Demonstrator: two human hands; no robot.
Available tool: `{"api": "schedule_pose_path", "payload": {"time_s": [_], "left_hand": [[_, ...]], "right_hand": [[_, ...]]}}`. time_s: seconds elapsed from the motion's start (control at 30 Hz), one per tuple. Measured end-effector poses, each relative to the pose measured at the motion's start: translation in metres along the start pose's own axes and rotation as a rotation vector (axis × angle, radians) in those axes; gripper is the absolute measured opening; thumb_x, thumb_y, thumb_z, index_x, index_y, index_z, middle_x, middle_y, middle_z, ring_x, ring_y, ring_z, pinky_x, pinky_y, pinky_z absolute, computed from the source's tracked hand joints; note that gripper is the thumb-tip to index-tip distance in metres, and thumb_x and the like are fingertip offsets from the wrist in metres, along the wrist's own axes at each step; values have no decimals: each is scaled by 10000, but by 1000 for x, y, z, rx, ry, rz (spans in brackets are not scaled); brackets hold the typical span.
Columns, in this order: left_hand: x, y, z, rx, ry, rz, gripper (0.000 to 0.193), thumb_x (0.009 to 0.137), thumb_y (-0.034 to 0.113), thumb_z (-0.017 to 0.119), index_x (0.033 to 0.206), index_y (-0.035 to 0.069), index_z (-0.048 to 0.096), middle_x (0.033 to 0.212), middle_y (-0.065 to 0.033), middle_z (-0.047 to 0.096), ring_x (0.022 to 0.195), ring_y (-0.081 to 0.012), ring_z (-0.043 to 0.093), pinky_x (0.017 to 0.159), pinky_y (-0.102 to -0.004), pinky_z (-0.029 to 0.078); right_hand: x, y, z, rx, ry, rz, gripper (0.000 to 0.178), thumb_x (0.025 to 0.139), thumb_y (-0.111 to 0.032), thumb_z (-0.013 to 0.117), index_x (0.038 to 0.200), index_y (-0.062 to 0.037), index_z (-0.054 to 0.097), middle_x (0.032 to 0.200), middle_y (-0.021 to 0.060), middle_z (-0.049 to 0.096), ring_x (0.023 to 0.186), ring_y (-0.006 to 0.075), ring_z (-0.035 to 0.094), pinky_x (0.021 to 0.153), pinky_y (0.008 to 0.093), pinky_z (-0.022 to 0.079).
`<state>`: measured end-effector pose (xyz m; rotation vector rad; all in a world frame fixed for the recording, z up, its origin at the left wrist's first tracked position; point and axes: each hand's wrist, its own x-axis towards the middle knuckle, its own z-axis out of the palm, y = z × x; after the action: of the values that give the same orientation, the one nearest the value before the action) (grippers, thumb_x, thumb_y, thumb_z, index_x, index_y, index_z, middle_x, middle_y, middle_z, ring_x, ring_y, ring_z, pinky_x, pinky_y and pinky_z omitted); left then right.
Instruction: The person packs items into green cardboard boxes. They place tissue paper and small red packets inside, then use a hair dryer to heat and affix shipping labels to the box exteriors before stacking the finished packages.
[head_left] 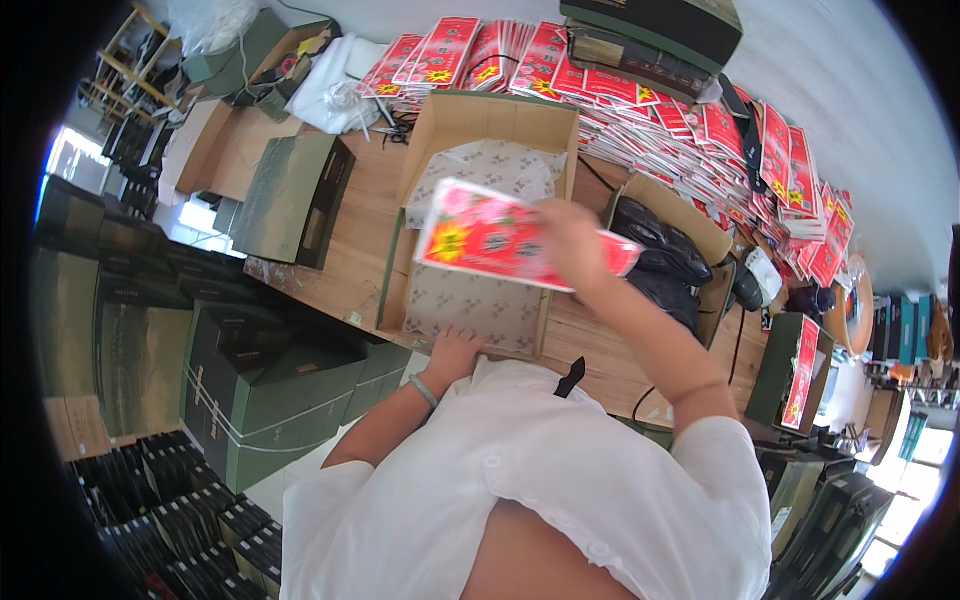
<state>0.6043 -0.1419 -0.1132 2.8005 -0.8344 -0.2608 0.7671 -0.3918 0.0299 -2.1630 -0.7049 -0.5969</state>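
Observation:
An open cardboard box (392, 290), green outside and brown inside, sits on the wooden table in front of me. Patterned tissue paper (480, 308) lines it. Over the box my right hand (572, 243) grips a flat red printed packet (478, 234) with pink flowers and a yellow starburst. The packet is slightly tilted and hides the middle of the box. My left hand (456, 352), a pale bracelet on its wrist, rests at the box's near edge with its fingers extended. It holds nothing that I can see.
Piles of similar red packets (640, 140) line the table's back. On the right, a carton (690, 200) holds black-wrapped bundles (655, 240). A closed green box (290, 200) stands left, near scissors (400, 128). Stacked green boxes (250, 390) fill the floor at left.

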Motion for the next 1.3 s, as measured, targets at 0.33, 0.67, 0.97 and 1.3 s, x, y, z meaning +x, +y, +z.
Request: {"api": "schedule_pose_path", "payload": {"time_s": [0.33, 0.67, 0.97, 1.3], "left_hand": [[-40, 23, -179, -648, 193, -411, 343, 821, -25, 517, 1115, 85, 654, 979, -128, 683, 924, -298, 632, 780, -391, 496], [-29, 139, -418, 19, 669, 163, 410, 790, 166, 522, 1200, 159, 535, 961, -45, 629, 821, -243, 610, 669, -362, 491], [-5, 197, -394, -134, 1100, 113, 415, 925, 378, 371, 1328, 300, 433, 1003, 58, 639, 792, -179, 627, 641, -310, 513], [-41, 184, -353, -360, 1081, 576, 381, 848, 208, 457, 1169, 63, 601, 967, -46, 645, 712, -202, 652, 622, -344, 530]], "right_hand": [[-35, 20, 198, -125, -660, 435, 128, 850, -159, 564, 934, -87, 628, 914, 190, 659, 911, 375, 637, 790, 492, 490], [-60, -1, 154, -209, -647, 217, 424, 858, -232, 646, 1244, -93, 542, 1152, 143, 564, 1075, 334, 561, 894, 451, 471], [-140, 51, -71, -398, -251, 789, 291, 850, -142, 619, 1130, -68, 597, 1146, 173, 599, 1085, 365, 561, 920, 434, 467], [-216, 98, -133, -691, -673, 879, 1063, 611, -328, 877, 1461, -162, 260, 1299, 139, 363, 1254, 353, 386, 1060, 498, 328]]}}
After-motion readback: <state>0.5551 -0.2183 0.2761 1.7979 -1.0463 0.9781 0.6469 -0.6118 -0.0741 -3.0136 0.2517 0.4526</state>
